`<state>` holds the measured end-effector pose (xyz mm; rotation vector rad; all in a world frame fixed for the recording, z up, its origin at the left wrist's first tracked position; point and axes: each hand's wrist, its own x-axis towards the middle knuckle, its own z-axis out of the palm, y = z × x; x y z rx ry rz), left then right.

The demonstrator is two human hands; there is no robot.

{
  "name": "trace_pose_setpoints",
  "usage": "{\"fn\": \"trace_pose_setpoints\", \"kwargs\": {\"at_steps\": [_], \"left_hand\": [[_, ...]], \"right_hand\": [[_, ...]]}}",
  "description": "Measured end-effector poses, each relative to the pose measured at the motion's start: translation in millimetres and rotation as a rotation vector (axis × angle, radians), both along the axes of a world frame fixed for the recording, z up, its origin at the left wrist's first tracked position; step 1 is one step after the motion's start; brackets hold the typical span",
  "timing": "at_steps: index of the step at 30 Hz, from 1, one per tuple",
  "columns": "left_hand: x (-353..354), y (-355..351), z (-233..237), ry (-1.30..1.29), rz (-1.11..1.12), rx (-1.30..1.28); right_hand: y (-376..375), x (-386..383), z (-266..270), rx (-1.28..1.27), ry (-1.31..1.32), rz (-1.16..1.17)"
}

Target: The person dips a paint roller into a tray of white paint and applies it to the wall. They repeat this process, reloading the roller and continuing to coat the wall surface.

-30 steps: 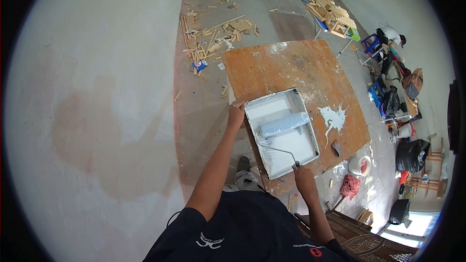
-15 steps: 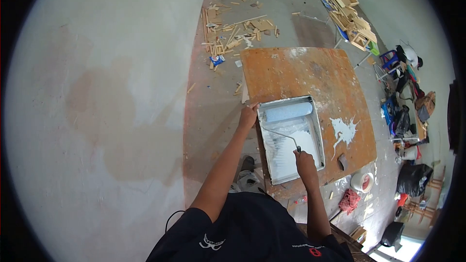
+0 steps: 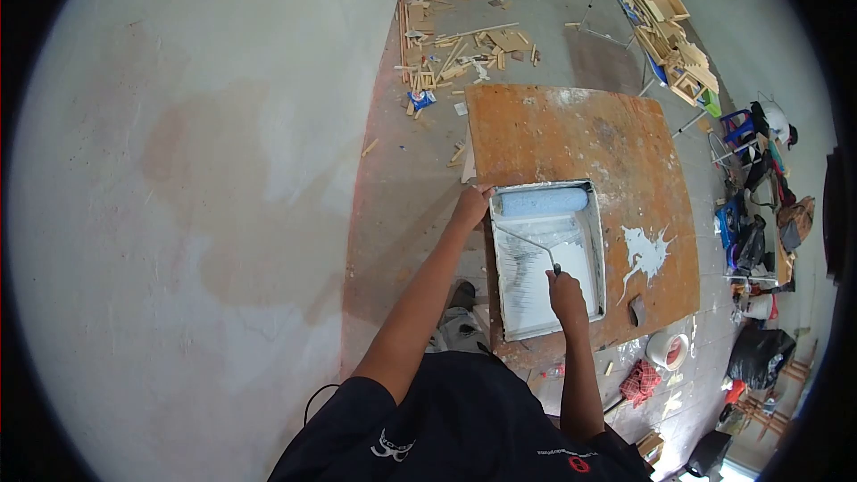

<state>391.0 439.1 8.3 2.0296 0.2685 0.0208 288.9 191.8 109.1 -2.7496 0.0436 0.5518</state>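
Observation:
A paint tray (image 3: pixel 599 250) with pale paint in it lies on a worn brown tabletop (image 3: pixel 571 134). My left hand (image 3: pixel 473 205) is closed on the tray's upper left corner, its fingertips partly hidden by the rim. The dark handle of a paint roller is in my right hand (image 3: pixel 567 297), above the lower right of the tray. Its thin metal frame runs up and left to the light blue roller sleeve (image 3: pixel 544 203), which lies across the far end of the tray. White paint covers the near part, with streaks on the left side.
A paint splash (image 3: pixel 644 253) and a dark scrap (image 3: pixel 636 311) are right of the tray. A white bucket (image 3: pixel 667 351) and red checked cloth (image 3: pixel 640 382) are on the floor. Wood offcuts (image 3: pixel 464 49) lie beyond the table; a patchy wall (image 3: pixel 196 196) stands on the left.
The roller sleeve has shifted slightly toward the far end of the tray, with my right hand moving along. My left hand stays on the tray corner. The whole view has shifted a little.

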Motion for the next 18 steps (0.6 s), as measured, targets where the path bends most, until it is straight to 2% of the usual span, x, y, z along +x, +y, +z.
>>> {"fn": "trace_pose_setpoints", "kwargs": {"at_steps": [2, 8, 14, 18], "left_hand": [[1.1, 3.5, -0.9, -0.021, -0.032, 0.023], [-3.3, -4.4, 3.1, 0.039, 0.056, 0.072], [3.4, -12.2, 5.3, 0.218, 0.161, 0.123], [4.9, -8.8, -5.7, 0.115, 0.130, 0.088]], "right_hand": [[-4.2, 5.3, -7.1, -0.002, 0.052, -0.013], [-8.7, -1.9, -12.8, 0.041, 0.104, -0.065], [-17.8, -30.6, -8.9, 0.033, 0.062, -0.068], [-25.2, -53.7, -6.3, 0.062, 0.087, -0.122]]}}
